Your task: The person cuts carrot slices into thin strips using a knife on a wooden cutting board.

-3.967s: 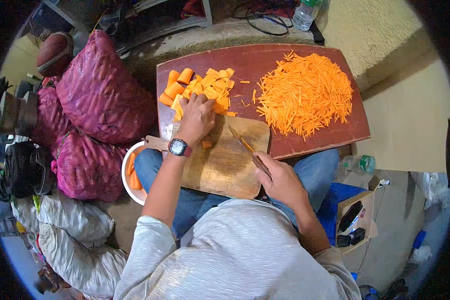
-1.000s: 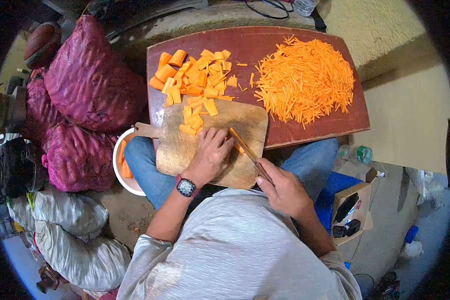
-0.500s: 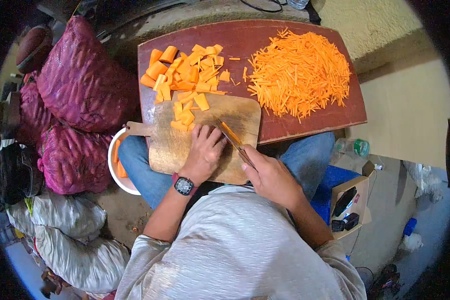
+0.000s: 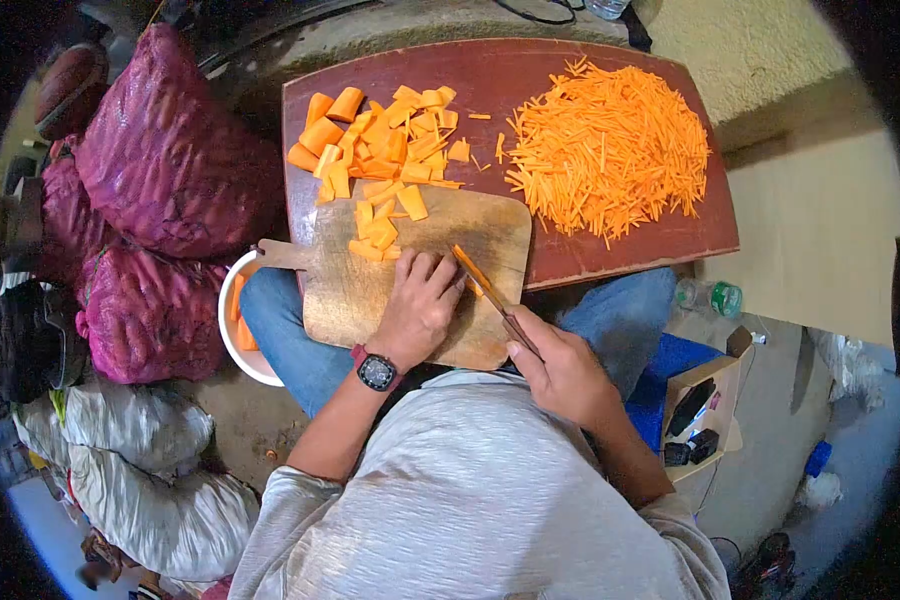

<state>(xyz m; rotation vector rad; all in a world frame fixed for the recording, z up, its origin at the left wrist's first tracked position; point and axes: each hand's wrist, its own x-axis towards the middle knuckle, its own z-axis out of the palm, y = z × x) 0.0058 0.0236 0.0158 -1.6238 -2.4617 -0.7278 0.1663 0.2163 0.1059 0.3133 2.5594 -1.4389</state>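
Observation:
My right hand grips a knife by its handle. The blade slants up and left over the wooden cutting board, and orange shows along it. Beside the blade, my left hand presses down with curled fingers. A bit of carrot peeks out at the blade near those fingers; the rest is hidden beneath hand and knife. Several flat carrot pieces lie at the board's upper left. Past them is a heap of thicker carrot chunks, and to the right a large pile of carrot strips.
The board overlaps the red-brown table and my lap. At left are a white tub with carrot pieces, purple mesh sacks and pale sacks. On the right stand a cardboard box and a plastic bottle.
The knife has shifted slightly right and down, with more orange on its blade. My left hand stays curled on the board. The whole view has moved a little.

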